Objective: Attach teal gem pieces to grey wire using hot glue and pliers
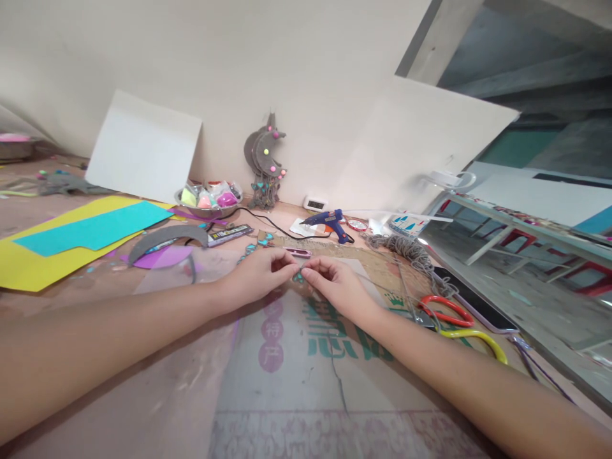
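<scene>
My left hand (269, 273) and my right hand (333, 282) meet over the middle of the work surface, fingertips nearly touching. Both pinch at a small teal piece (298, 277) with dark edging, partly hidden by the fingers. Just beyond the hands lies a pink craft knife (297, 253). More small teal pieces (247, 252) lie past my left hand. Grey yarn (404, 248) sits in a loose heap beyond my right hand. Scissors (459, 322) with one red and one yellow handle rest beside my right forearm.
A blue glue gun (329, 223) stands at the back. A grey moon ornament (268, 159) leans on the wall, near a bowl (210, 210) of coloured clay packets. Yellow sheet (29, 268) and turquoise sheet (95, 229) lie left; a phone (478, 306) lies along the right edge.
</scene>
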A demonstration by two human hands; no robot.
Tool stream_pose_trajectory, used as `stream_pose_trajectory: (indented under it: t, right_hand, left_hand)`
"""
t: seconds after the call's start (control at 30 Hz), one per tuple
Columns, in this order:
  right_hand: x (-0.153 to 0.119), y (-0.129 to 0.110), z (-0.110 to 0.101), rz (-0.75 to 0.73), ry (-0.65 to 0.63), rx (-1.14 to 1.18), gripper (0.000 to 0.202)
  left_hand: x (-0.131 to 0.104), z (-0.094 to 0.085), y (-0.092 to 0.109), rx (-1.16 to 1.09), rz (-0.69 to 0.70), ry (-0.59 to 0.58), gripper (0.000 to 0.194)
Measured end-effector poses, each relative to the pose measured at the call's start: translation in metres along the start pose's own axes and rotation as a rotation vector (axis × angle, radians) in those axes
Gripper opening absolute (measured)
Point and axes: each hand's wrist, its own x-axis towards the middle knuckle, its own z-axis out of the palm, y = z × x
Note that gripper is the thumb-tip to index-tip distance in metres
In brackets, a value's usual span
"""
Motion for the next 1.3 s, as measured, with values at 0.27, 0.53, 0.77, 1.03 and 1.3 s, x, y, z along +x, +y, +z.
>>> stream_pose_trajectory:
  t: [0.27,0.53,0.77,1.03,1.3]
  right_hand:
    - [-0.0003,0.0005,0.0001,0.024,0.014,0.037,0.024]
    - [0.0007,0.0014,-0.0032,0.027,0.021,0.098,0.029]
    - [-0.0009,-0.0037,-0.0035,0.050,0.031,0.120,0.030]
    - [0.0002,-0.0026,-0.0035,0.038,0.030,0.107,0.029]
    - [0.0011,0.0005,-0.0042,0.026,0.019,0.086,0.029]
  left_hand:
    - [0.0010,-0.0022,-0.0011,-0.050,-0.012,-0.019,0.027]
    - [0.0060,-0.0012,-0.0044,-0.208,-0.029,0.097,0.034]
    - [0.0036,-0.0028,-0.0049,-0.049,-0.048,0.083,0.029]
    - [0.0006,-0.0013,-0.0048,-0.105,-0.060,0.003,0.025]
    - [0.0014,-0.0001,-0.0028,0.012,0.004,-0.011,0.023]
